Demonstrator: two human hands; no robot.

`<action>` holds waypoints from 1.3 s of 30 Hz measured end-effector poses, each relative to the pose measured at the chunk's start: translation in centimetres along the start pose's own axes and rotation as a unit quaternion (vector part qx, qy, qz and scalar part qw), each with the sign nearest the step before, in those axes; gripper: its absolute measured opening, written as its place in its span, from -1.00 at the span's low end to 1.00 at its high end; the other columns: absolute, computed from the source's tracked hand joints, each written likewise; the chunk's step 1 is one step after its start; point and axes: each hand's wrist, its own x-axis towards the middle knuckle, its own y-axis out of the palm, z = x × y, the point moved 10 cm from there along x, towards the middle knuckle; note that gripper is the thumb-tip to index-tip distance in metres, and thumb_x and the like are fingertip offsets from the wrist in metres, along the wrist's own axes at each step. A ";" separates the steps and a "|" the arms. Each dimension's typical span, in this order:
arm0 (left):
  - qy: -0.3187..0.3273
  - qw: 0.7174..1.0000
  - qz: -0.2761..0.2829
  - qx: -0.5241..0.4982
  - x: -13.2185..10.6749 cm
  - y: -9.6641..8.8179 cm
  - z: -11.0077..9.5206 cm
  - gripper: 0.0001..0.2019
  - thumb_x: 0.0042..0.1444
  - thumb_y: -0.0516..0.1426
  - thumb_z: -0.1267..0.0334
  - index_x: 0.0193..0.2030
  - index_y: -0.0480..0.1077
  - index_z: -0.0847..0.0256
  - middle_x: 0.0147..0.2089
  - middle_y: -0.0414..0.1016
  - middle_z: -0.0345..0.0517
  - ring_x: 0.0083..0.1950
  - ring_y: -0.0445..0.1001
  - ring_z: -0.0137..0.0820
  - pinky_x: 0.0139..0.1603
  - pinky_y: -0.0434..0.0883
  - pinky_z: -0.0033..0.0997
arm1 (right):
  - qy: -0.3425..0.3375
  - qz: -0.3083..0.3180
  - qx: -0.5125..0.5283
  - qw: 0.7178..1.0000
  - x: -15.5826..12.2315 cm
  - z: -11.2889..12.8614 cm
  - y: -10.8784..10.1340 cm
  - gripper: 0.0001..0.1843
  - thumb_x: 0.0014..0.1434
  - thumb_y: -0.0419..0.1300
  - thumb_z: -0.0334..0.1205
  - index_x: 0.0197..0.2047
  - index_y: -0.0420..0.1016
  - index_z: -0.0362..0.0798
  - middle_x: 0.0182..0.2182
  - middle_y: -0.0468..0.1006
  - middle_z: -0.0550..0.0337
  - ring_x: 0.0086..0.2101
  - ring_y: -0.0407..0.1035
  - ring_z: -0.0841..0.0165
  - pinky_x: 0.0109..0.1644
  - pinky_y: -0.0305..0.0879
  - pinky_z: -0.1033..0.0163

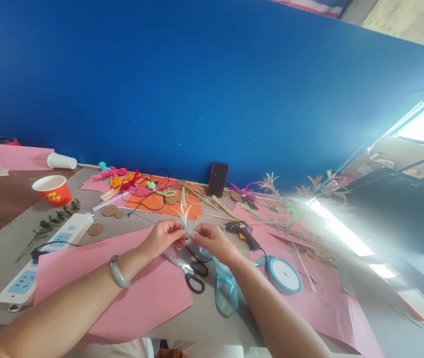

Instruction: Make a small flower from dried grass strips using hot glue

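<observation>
My left hand point(165, 236) and my right hand point(212, 239) meet above the table, both pinching a light blue ribbon point(224, 283) between their fingertips. A small loop of the ribbon sits between the two hands, and the rest trails down toward me in folds. My left wrist wears a pale green bangle point(118, 272). Black-handled scissors point(190, 271) lie just under the hands. A spool of blue ribbon point(284, 275) lies to the right on pink paper.
A large pink sheet point(122, 293) lies below my left arm, with a white power strip point(43, 258) to its left. A black glue gun point(243, 232), an upright phone point(217, 179), a red paper cup point(53, 190), an orange sheet with cords and dried stems crowd the back. A blue wall stands behind.
</observation>
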 end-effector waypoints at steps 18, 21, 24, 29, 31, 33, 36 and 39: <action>0.015 0.992 -0.078 -0.099 0.7 -3.0 -0.5 -0.71 -0.22 0.36 0.21 -0.43 0.38 0.30 -0.53 0.42 -0.25 -0.51 0.44 -0.52 -0.39 0.45 -0.47 | -0.002 0.125 -0.573 0.810 -6.1 1.0 4.9 -0.87 0.01 0.17 -0.32 -0.34 0.53 -0.08 -0.33 0.57 0.02 -0.28 0.46 0.19 -0.30 0.16 0.24; 0.008 0.992 -0.065 -0.109 0.7 -2.7 -0.3 -0.71 -0.23 0.36 0.24 -0.42 0.37 0.30 -0.52 0.43 -0.25 -0.52 0.44 -0.52 -0.41 0.45 -0.48 | 0.038 0.126 -0.558 0.820 -5.8 0.2 4.4 -0.86 -0.02 0.15 -0.35 -0.35 0.52 -0.08 -0.35 0.56 0.06 -0.31 0.45 0.22 -0.35 0.11 0.27; 0.001 0.991 -0.064 -0.120 0.7 -2.5 -0.1 -0.68 -0.25 0.37 0.27 -0.37 0.38 0.29 -0.52 0.42 -0.28 -0.52 0.45 -0.53 -0.39 0.47 -0.47 | 0.053 0.124 -0.542 0.830 -5.6 0.0 4.1 -0.84 -0.09 0.17 -0.37 -0.36 0.51 -0.09 -0.35 0.53 0.06 -0.31 0.42 0.23 -0.36 0.07 0.27; -0.011 0.989 -0.082 -0.125 0.5 -2.6 -0.3 -0.69 -0.27 0.37 0.29 -0.42 0.35 0.29 -0.54 0.44 -0.24 -0.52 0.47 -0.48 -0.42 0.46 -0.47 | 0.054 0.088 -0.505 0.857 -6.0 0.5 3.0 -0.87 -0.13 0.21 -0.30 -0.42 0.50 -0.10 -0.32 0.45 0.06 -0.29 0.36 0.25 -0.38 0.05 0.29; -0.021 0.988 -0.095 -0.117 0.5 -2.7 -0.3 -0.71 -0.27 0.36 0.29 -0.45 0.35 0.30 -0.55 0.47 -0.19 -0.51 0.48 -0.47 -0.42 0.46 -0.47 | 0.054 0.076 -0.476 0.875 -6.6 0.7 2.1 -0.92 -0.11 0.20 -0.29 -0.46 0.47 -0.09 -0.31 0.42 0.09 -0.30 0.35 0.28 -0.37 0.06 0.30; -0.029 0.988 -0.102 -0.111 0.4 -2.9 -0.4 -0.72 -0.26 0.36 0.29 -0.48 0.36 0.32 -0.54 0.50 -0.12 -0.50 0.49 -0.45 -0.40 0.46 -0.46 | 0.052 0.077 -0.438 0.894 -7.4 0.8 1.2 -0.93 -0.11 0.18 -0.32 -0.45 0.45 -0.08 -0.29 0.41 0.12 -0.31 0.33 0.32 -0.35 0.08 0.31; -0.026 0.988 -0.100 -0.114 0.4 -3.0 -0.8 -0.74 -0.27 0.36 0.30 -0.49 0.39 0.34 -0.53 0.51 -0.10 -0.49 0.50 -0.44 -0.38 0.46 -0.45 | 0.054 0.092 -0.375 0.921 -8.8 0.8 -0.3 -0.82 -0.11 0.15 -0.38 -0.36 0.48 -0.05 -0.32 0.44 0.16 -0.34 0.32 0.34 -0.32 0.12 0.30; -0.005 0.988 -0.094 -0.124 0.3 -3.0 -1.6 -0.77 -0.25 0.34 0.29 -0.48 0.42 0.35 -0.52 0.51 -0.12 -0.46 0.52 -0.42 -0.34 0.47 -0.43 | 0.064 0.098 -0.308 0.944 -9.8 0.3 -1.9 -0.81 -0.10 0.15 -0.39 -0.35 0.47 -0.04 -0.36 0.44 0.20 -0.36 0.30 0.35 -0.29 0.15 0.29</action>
